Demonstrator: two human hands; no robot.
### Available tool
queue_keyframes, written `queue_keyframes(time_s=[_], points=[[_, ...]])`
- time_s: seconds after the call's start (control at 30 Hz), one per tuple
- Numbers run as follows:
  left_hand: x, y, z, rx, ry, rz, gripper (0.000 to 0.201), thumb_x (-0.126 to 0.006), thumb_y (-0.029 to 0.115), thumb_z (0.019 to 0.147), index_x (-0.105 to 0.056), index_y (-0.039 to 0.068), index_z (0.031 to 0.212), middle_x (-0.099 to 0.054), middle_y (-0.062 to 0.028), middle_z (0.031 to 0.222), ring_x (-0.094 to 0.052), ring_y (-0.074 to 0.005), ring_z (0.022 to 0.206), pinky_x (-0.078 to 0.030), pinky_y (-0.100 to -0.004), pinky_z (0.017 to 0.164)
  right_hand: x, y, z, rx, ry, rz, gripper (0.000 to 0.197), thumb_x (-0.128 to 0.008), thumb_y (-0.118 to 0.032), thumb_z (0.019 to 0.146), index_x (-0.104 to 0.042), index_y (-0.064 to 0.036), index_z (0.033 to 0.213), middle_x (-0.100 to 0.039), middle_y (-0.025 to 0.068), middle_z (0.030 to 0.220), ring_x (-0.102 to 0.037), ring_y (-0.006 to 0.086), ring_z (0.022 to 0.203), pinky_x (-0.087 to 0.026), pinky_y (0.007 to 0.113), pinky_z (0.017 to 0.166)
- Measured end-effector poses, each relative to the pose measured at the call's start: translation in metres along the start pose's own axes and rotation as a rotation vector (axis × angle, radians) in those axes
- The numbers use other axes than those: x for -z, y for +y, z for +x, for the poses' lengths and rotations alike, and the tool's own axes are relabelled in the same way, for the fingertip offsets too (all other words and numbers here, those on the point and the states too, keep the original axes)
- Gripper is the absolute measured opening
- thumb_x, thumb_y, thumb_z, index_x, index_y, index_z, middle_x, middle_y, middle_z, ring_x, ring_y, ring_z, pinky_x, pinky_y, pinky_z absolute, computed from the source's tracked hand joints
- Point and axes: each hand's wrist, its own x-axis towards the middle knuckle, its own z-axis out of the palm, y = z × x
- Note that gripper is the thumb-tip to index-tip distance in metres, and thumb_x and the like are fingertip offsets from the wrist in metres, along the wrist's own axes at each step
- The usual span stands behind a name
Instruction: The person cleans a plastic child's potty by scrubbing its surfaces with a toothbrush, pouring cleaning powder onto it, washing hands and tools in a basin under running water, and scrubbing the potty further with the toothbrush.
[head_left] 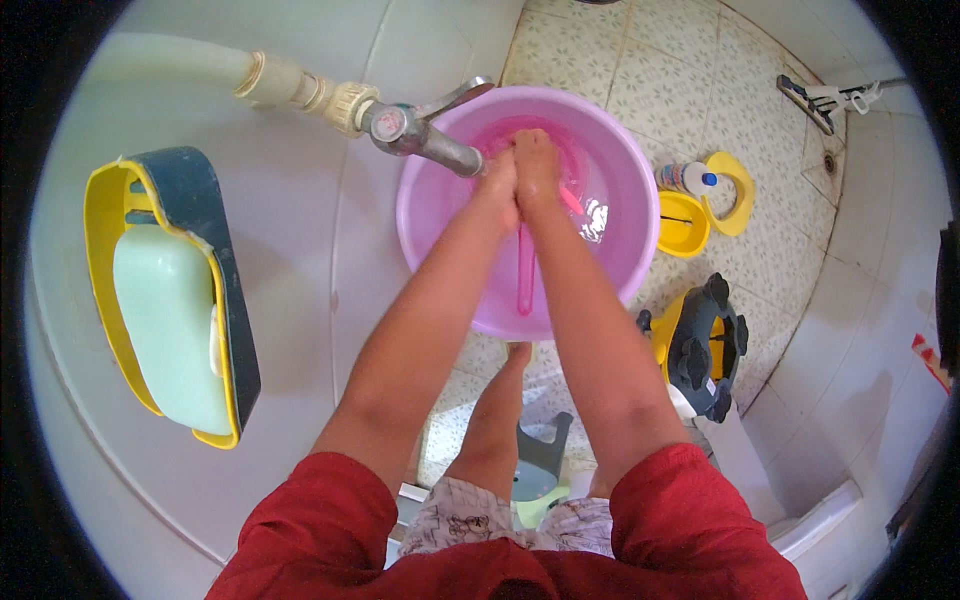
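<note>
Reaching forward, arms [420, 310] converging | hands [537, 168] pressed together over purple basin [628, 220], near tap [397, 131] | anything pinched: cannot tell

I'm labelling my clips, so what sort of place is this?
Probably a bathroom or washroom: a metal tap on the wall, a pinkish-purple basin below it, and a tiled floor.

A metal tap [432, 146] blocks the left of the purple basin [628, 222], whose right side lies open.
</note>
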Motion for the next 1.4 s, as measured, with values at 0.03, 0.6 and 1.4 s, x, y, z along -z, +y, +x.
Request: queue_keyframes(time_s=[0.03,0.6,1.4], points=[[0.075,0.022,-0.006,-0.189,-0.154,0.204,0.028,-0.044,0.028,0.094,-0.055,0.007,0.109,-0.062,-0.0079,0.099,-0.06,-0.0204,0.093,-0.049,-0.0354,0.084,-0.037,-0.039,-0.009,0.049,0.115,0.227,0.027,-0.044,-0.021,0.088,-0.059,0.0004,0.094,-0.059,0.0253,0.093,-0.055,0.042,0.089,-0.044,0.045,0.083],[-0.058,0.047,-0.05,0.009,0.282,-0.404,0.025,-0.053,0.029,0.088,-0.059,0.008,0.1,-0.062,-0.0085,0.099,-0.059,-0.0229,0.095,-0.048,-0.0345,0.086,0.033,-0.039,-0.009,-0.712,-0.046,1.474,0.014,-0.059,-0.018,0.089,-0.062,-0.0038,0.089,-0.061,0.0075,0.078,-0.058,0.0161,0.07,-0.049,0.029,0.065],[-0.084,0.047,-0.034,0.276,0.086,-0.309,0.044,-0.057,0.034,0.088,-0.057,-0.001,0.116,-0.064,-0.0136,0.1,-0.064,-0.0219,0.092,-0.051,-0.0322,0.081,0.036,-0.007,0.014,-0.564,-0.04,1.01,0.033,-0.058,-0.035,0.089,-0.049,-0.0102,0.07,-0.04,0.0019,0.047,-0.038,0.0191,0.037,-0.033,0.032,0.035]])
